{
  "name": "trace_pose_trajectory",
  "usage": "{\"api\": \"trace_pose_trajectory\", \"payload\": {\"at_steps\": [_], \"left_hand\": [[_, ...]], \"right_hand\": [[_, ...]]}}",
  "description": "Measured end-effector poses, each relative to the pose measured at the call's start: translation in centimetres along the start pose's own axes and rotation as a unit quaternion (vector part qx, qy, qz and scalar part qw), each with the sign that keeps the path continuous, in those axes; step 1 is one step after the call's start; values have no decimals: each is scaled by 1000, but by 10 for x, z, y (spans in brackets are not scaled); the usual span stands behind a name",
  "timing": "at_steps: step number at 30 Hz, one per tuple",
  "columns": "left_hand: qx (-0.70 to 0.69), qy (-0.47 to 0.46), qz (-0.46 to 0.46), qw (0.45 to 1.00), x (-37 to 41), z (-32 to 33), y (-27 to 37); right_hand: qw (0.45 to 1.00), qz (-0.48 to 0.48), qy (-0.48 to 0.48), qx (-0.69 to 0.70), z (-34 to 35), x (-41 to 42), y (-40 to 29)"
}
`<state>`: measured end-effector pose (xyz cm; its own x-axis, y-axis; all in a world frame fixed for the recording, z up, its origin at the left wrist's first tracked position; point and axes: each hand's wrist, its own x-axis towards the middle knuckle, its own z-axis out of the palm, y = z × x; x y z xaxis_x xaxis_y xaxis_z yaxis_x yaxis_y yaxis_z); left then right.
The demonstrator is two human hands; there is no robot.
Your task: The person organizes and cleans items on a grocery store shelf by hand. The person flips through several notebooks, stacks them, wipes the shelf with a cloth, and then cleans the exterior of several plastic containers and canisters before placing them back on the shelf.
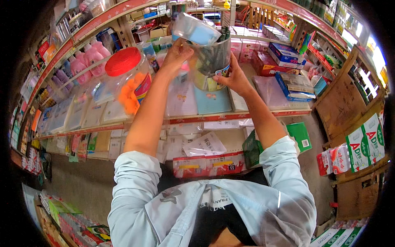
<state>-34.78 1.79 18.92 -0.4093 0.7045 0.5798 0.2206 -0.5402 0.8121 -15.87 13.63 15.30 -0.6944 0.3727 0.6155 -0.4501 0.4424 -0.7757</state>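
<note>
My right hand (236, 75) grips the side of a clear round plastic tub (200, 72). Dark, slim sticks that look like pens or pencils (217, 51) stand inside it, and a printed label is on its side. Above the tub's left rim, my left hand (180, 54) pinches the lower edge of a tilted clear plastic container (199, 31) with a light blue area; whether it is a box or a lid, I cannot tell. Left of my left forearm is a clear jar (143, 83) with a red lid (122, 61) and orange balls (129, 94). Below the tub lies a light blue notebook (213, 103).
Pink bottles (92, 58) stand on the left shelf. Boxes (285, 55) and a plastic-wrapped pack (271, 91) sit at the right. Along the shelf front runs a red edge strip (203, 119). Lower are booklets (205, 145), red packs (206, 165) and a green box (299, 136). A wooden frame (341, 98) borders the right.
</note>
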Motion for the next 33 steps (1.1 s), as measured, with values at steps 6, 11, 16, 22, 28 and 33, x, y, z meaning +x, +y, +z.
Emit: {"api": "trace_pose_trajectory", "payload": {"at_steps": [6,11,16,22,28,33], "left_hand": [[146,100,-99,979,47,25,-42],[91,137,-109,980,65,23,-85],[11,109,-148,983,75,20,-112],[246,122,-50,960,51,-1,-154],[448,154,31,880,8,33,-132],[580,197,-46,789,-34,-22,-79]], "right_hand": [[982,-4,170,-83,-15,34,72],[936,-50,229,-261,-2,56,121],[936,59,125,-324,-9,52,148],[931,50,103,-347,-10,53,169],[897,135,133,-399,-8,48,165],[902,91,129,-402,-18,43,141]]}}
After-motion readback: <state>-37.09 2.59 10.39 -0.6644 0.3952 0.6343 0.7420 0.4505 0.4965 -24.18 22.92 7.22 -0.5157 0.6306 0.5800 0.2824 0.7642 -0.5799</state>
